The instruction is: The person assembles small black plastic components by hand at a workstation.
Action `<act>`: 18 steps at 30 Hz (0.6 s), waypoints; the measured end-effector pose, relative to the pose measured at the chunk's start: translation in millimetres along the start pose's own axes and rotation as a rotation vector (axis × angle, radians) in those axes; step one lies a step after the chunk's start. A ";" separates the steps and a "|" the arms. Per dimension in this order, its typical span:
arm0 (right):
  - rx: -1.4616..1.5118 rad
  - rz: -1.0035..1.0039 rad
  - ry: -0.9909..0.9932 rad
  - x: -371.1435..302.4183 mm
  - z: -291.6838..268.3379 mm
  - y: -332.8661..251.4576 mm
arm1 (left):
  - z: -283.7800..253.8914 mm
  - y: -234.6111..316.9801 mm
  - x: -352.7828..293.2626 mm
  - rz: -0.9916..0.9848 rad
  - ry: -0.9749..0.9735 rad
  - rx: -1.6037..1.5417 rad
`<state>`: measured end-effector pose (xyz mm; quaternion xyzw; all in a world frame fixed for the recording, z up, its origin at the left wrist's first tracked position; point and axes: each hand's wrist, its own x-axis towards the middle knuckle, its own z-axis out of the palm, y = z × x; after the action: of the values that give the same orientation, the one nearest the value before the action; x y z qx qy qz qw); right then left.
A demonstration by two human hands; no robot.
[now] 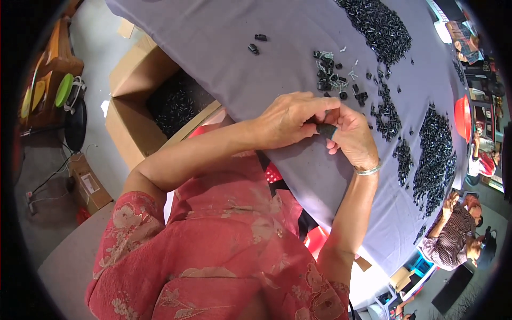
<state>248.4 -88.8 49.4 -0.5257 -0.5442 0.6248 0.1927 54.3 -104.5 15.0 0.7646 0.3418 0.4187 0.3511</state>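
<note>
Over the near part of the grey-covered table, my left hand [290, 120] and my right hand [353, 136] meet with bent fingers pressed together. Between them shows a small dark piece [326, 130] with a bluish edge; whether it is a held part or a wrap on a finger I cannot tell. Whatever the fingertips pinch is hidden. Just beyond my hands lies a small mixed group of black plastic parts [325, 74] and silvery screws [341, 81]. Two black parts [253, 49] sit apart from it, farther left.
Large heaps of small black parts [381, 29] cover the far and right table [224, 32]. An open cardboard box [136, 125] with black parts inside stands left of the table. A red bowl [462, 118] is at the right edge. Other people [453, 234] sit at the right.
</note>
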 end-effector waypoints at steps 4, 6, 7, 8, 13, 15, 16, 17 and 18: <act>0.070 -0.002 -0.019 0.5 2.1 -1.6 | 0.5 -2.5 -0.8 -0.006 -0.011 -0.026; 0.151 -0.019 -0.055 1.0 7.7 -5.8 | 0.3 -4.0 -0.2 -0.005 -0.010 -0.041; 0.156 -0.013 -0.040 1.1 8.5 -6.0 | 0.1 -6.3 0.0 0.026 -0.024 -0.003; 0.141 -0.002 -0.063 1.3 9.0 -5.4 | -0.1 -7.2 0.4 0.059 -0.038 0.035; 0.101 -0.009 -0.068 0.4 3.3 -1.1 | 1.0 -3.6 4.3 0.010 -0.015 -0.023; 0.115 -0.044 -0.055 -0.8 2.3 2.1 | 2.6 -4.0 1.9 -0.001 0.002 -0.040; 0.127 -0.081 -0.048 -1.1 1.6 3.8 | 1.6 -0.8 1.7 -0.038 -0.003 -0.046; 0.130 -0.084 -0.047 -2.6 -0.3 6.3 | 0.8 1.5 1.1 -0.075 -0.008 -0.052; 0.181 -0.119 -0.023 -4.7 -3.7 9.1 | -0.7 0.9 1.4 -0.072 -0.012 -0.050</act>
<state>256.4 -93.9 44.0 -0.4656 -0.5178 0.6649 0.2700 54.4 -103.7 16.6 0.7453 0.3564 0.4095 0.3871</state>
